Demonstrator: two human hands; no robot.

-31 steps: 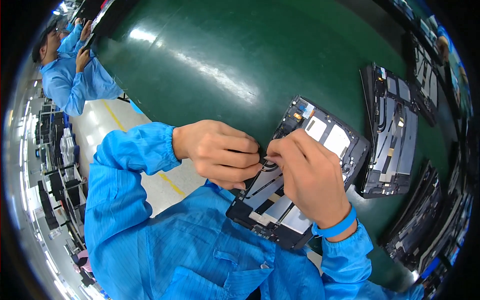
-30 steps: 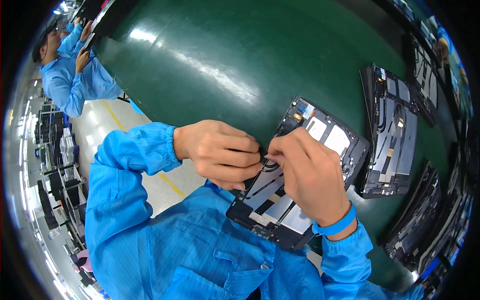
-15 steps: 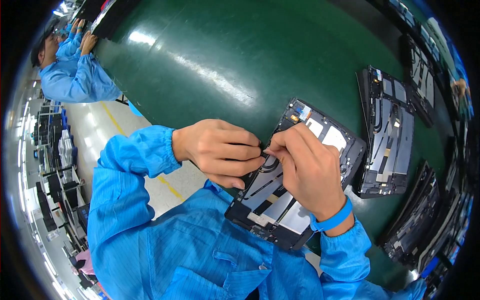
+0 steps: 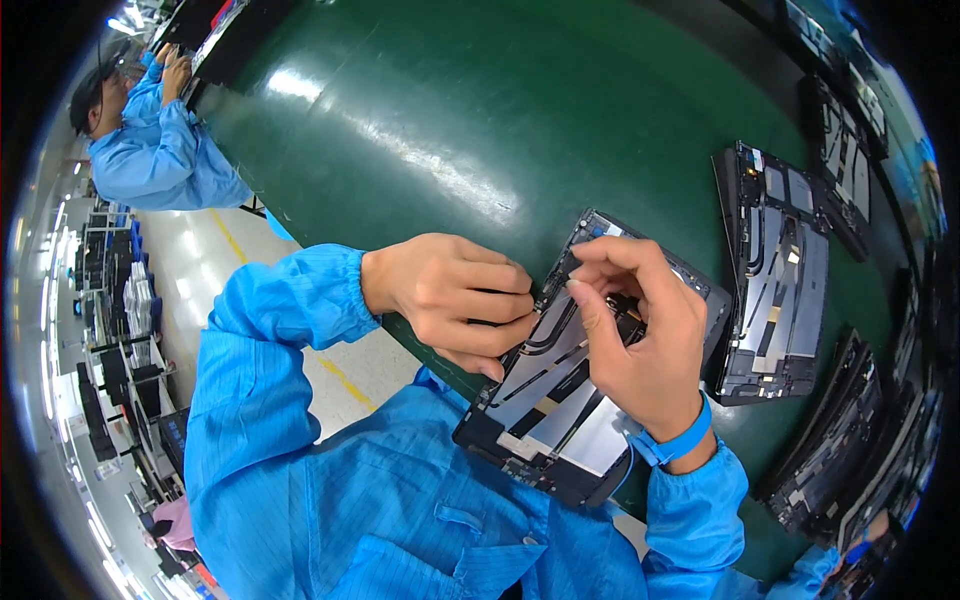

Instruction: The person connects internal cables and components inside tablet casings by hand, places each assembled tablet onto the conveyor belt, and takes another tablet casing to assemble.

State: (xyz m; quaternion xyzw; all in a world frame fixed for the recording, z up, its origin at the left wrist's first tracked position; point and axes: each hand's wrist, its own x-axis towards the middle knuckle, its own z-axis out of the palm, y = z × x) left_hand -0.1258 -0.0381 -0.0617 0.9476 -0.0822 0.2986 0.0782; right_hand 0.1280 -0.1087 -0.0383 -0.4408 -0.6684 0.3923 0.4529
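Opened tablet (image 4: 548, 400): likely light, stiff, exposed internals (image 4: 605, 448) fragile. Grip rim (image 4: 468, 430). Left fingers (image 4: 488, 307) curled, right fingers (image 4: 597, 316) narrow; any hold unclear.

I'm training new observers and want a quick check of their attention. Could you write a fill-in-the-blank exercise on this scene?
1. The smooth, glossy tabletop is coloured ____.
2. The bare left hand is at the ____ long edge of the flat, rectangular black device with grey panels.
3. The bare right hand wears a narrow wristband coloured ____.
4. In the picture, another flat black device with grey panels lies to the first one's ____.

Missing words: green; left; blue; right.
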